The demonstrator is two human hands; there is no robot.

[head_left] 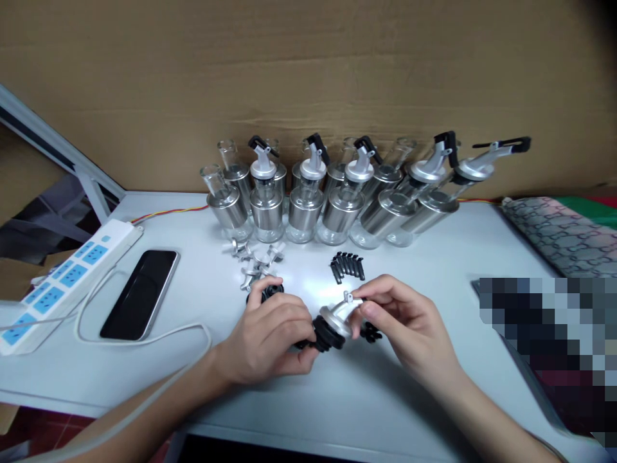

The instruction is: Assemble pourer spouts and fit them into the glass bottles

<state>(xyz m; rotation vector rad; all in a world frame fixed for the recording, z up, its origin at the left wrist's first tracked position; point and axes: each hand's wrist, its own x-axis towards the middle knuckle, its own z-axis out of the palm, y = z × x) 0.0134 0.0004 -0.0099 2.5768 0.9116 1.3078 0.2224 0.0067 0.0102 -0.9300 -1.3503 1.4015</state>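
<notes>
Between my two hands is a pourer spout (pixel 336 319), a silver-coloured cap with a black ribbed stopper below it. My left hand (pixel 277 337) has its fingers closed on the black stopper end. The fingers of my right hand (pixel 395 315) pinch the narrow silver spout end. Small black parts (pixel 371 332) lie partly hidden behind the right hand. More black stoppers (pixel 272 291) show just past the left fingers. Loose silver spout pieces (pixel 260 262) are heaped beyond them, and several black levers (pixel 348 265) lie in a row to the right.
Along the cardboard wall (pixel 308 77) stand two rows of glass bottles with metal sleeves (pixel 306 209), several topped with pourers. At left are a power strip (pixel 67 283), a phone (pixel 139 294) and a white cable (pixel 168 334). A patterned cloth (pixel 563 244) lies at right.
</notes>
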